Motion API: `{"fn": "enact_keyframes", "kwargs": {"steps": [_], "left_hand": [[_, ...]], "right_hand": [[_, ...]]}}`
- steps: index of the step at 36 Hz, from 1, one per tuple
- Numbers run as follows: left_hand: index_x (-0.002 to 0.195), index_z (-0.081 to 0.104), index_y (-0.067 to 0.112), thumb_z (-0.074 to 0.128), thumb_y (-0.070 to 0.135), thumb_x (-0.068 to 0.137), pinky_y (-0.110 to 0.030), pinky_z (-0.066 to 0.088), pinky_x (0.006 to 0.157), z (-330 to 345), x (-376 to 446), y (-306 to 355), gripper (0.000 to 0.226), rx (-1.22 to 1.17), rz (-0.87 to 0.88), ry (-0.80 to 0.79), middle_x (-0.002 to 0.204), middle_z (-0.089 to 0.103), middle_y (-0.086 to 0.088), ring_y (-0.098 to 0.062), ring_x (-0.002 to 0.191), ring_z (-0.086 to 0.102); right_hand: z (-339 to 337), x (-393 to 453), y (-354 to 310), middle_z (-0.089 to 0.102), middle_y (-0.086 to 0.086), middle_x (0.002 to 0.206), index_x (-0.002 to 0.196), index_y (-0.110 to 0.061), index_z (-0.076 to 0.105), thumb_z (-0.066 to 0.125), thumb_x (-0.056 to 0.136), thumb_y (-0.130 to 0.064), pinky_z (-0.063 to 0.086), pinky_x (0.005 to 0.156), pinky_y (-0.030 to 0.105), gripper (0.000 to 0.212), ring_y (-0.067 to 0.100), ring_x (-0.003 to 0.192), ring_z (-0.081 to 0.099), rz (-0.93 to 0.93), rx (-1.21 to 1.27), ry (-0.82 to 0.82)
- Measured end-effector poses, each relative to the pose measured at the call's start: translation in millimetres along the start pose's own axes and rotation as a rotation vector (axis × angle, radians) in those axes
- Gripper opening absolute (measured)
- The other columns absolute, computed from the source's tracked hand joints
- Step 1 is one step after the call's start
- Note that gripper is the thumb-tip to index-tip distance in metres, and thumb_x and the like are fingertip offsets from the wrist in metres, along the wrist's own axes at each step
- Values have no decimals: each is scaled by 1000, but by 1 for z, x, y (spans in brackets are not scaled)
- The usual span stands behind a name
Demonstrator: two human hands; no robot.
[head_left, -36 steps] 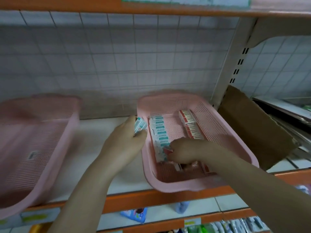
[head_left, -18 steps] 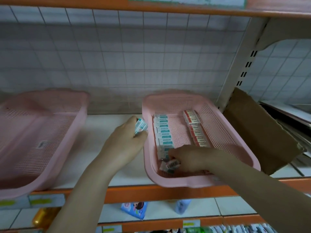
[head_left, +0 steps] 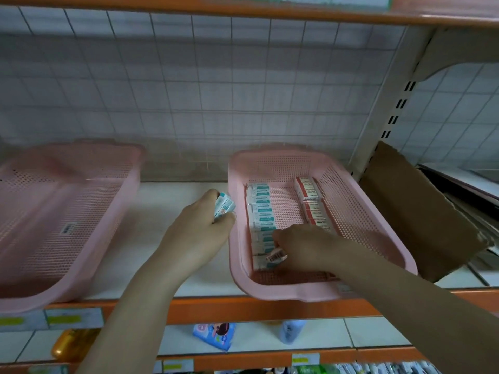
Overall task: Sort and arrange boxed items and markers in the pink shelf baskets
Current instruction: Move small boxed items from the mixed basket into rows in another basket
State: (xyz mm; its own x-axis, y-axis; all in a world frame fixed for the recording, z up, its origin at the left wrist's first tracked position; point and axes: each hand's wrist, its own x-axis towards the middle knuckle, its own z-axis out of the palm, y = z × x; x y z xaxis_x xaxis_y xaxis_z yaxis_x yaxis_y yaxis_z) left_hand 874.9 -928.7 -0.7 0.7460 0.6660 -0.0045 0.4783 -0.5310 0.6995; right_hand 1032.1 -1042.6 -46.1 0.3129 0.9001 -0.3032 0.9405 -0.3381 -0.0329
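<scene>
1. Our right hand (head_left: 302, 247) reaches into the right pink basket (head_left: 399, 255) near its front edge, fingers curled and pinching a small box with a barcode (head_left: 276, 257) at the near end of the teal row.
2. Our left hand (head_left: 201, 228) hangs just outside that basket's left wall, above the white shelf (head_left: 167, 209), fingers wrapped round a few teal-and-white boxes (head_left: 224, 207) whose ends stick up above the knuckles.
3. Inside the basket, a row of teal boxes (head_left: 261, 211) runs along the left wall from the back corner toward the front edge; a shorter row of red boxes (head_left: 310, 203) lies along the right wall, with bare mesh between the two rows.
4. A second pink basket (head_left: 64, 211) sits at the left end of the shelf, well apart from the first; it looks bare except for a sticker on its floor.
5. We judge the step in hand to be sorting: the odd barcode box is being placed or turned at the front of the teal row, though we cannot tell which.
6. The next move likely calls for settling that box flush with its neighbours, then feeding the left hand's boxes into the row without knocking the standing ones askew.
7. We see no markers here.
</scene>
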Motion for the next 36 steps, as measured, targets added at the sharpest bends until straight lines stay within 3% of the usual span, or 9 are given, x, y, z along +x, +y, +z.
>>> {"fn": "enact_keyframes", "kwargs": {"steps": [6,12,15,18,23,28,31,34,36], "left_hand": [[96,48,25,47,28,95,-46,54,74,0,2,1,3,-3,-4,-4,89,61,3,-21,72,63],[97,50,25,48,27,95,-49,54,77,3,2,7,3,-47,34,-52,89,60,6,-20,77,63],[96,50,29,49,26,95,-47,56,76,7,3,13,4,-67,62,-75,91,59,15,-15,79,64],[104,50,26,49,26,96,-47,56,73,11,5,20,9,-56,82,-101,94,57,17,-17,81,65],[103,52,25,50,26,93,-46,57,72,16,11,25,10,-72,101,-94,86,60,12,-13,72,63],[97,52,27,49,25,94,-43,55,67,23,16,27,5,-54,134,-112,83,62,7,-15,65,62],[97,52,27,49,27,94,-41,55,67,26,21,28,5,-32,150,-116,85,62,7,-14,68,62],[97,50,27,49,27,95,-33,54,63,31,24,28,3,-39,173,-125,83,61,9,-7,66,59],[97,50,27,49,28,95,-30,52,61,33,26,28,2,-33,177,-128,82,60,10,-6,66,59]], "right_hand": [[-2,-2,1,63,5,120,123,-14,50,61,90,-46,45,84,30,47,22,108,60,8,13,-17],[-14,-9,7,60,2,116,123,-16,41,50,97,-40,49,72,30,37,16,92,58,41,340,-90],[-20,-15,13,55,-11,93,119,-22,40,44,100,-40,39,59,22,27,5,77,53,53,470,-47],[-25,-20,21,61,-6,87,107,-18,53,44,100,-40,51,67,29,24,10,76,59,68,594,-16],[-30,-28,37,70,4,97,110,-10,65,55,96,-26,55,81,42,24,19,90,67,84,712,23],[-33,-34,55,68,7,102,120,-13,53,63,92,-10,55,64,20,30,5,71,69,105,916,53],[-34,-33,64,69,7,102,115,-15,56,66,89,-10,57,64,22,28,10,69,70,158,777,160],[-31,-29,74,69,4,102,109,-18,56,65,90,-26,56,77,37,22,20,86,67,201,246,314],[-28,-24,80,67,4,98,108,-18,54,59,91,-30,54,73,35,21,23,89,65,236,6,354]]}}
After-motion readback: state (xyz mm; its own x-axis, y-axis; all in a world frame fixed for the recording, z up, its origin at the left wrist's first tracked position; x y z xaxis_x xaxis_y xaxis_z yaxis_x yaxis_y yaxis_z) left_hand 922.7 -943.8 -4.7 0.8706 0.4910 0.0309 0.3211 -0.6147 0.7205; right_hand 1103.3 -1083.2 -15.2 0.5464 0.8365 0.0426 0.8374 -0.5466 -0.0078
